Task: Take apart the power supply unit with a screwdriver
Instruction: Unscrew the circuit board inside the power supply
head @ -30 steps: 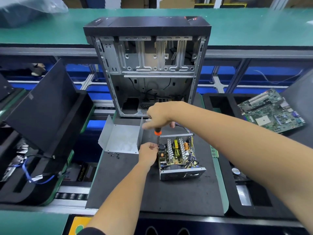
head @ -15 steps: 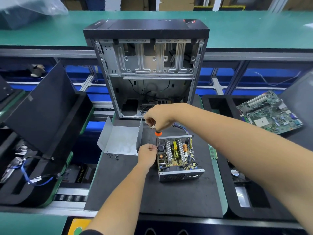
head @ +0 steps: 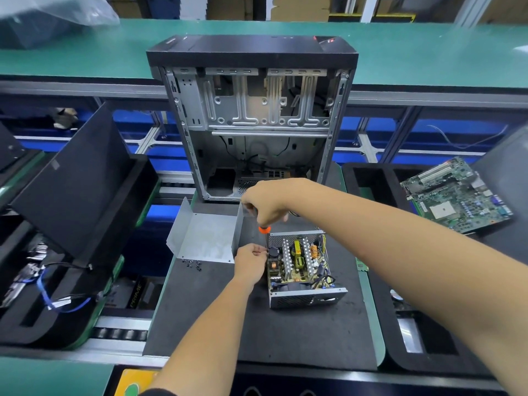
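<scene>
Already removed: cover (head: 204,238), set down empty side up at 9 o'clock of the power supply unit (head: 300,267), just beside it on the black mat (head: 285,332). Loose screws (head: 192,263) laid out along the cover's near edge, which suggests the lid fasteners are out.

Located at mat centre, at 6 o'clock of the open computer case (head: 254,121): power supply unit, lid off, circuit board, heat sinks and coils exposed. Board apparently seated in the tray, wiring bundle attached at the 3 o'clock side.

Right hand (head: 265,202): clenched around the handle of the screwdriver (head: 264,229), orange collar visible below the fist, shaft pointed down at the unit's far-left corner, roughly 11 o'clock on the housing. Tip contact hidden by the housing wall; engagement with a screw cannot be confirmed.

Left hand (head: 251,260): placed against the 9 o'clock wall of the unit, fingers curled at the rim, apparently steadying it. Exact grip hard to read.

Judged status: roughly midway. Done: cover off. In hand: probably a board or corner fastener. Left: remaining board screws, lifting out the board, freeing fan and wiring.

Nearby, not part of this step: motherboard (head: 457,195) at 3 o'clock, black panel (head: 77,190) at 9 o'clock.
</scene>
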`<state>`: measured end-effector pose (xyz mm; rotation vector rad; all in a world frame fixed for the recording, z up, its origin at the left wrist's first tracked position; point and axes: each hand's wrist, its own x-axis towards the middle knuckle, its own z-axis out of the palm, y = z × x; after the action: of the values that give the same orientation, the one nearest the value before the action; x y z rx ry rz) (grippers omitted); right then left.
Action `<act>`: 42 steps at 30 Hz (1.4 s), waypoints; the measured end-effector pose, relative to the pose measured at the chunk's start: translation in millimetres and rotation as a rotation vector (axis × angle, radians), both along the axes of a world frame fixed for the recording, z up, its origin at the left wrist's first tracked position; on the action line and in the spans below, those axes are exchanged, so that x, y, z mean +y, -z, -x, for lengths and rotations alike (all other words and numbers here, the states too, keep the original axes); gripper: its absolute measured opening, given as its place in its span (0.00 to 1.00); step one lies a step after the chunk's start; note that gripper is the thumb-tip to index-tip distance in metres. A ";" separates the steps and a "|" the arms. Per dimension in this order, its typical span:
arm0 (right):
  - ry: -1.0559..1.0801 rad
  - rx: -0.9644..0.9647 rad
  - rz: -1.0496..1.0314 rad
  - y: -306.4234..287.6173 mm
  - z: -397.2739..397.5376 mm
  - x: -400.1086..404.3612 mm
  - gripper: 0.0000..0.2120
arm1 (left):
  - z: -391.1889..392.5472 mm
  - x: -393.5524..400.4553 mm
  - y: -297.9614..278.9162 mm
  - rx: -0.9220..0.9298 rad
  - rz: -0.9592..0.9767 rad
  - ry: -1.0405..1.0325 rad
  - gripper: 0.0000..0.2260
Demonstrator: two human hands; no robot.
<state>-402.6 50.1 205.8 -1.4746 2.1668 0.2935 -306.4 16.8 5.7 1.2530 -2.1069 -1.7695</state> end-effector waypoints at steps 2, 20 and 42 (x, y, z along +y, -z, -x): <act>0.077 0.048 -0.014 2.0 1.4 -0.6 0.17 | 0.5 -0.5 0.3 0.000 0.002 0.000 0.07; -0.022 0.148 0.015 4.5 8.8 4.2 0.11 | 1.1 -1.1 2.6 -0.031 0.013 0.008 0.06; -0.048 0.035 0.001 -6.6 2.1 2.3 0.10 | 3.2 -1.5 4.8 -0.026 0.004 0.002 0.06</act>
<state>-404.7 52.4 212.4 -1.5345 2.1619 0.3371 -309.6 15.3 0.9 1.2807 -2.1253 -1.7579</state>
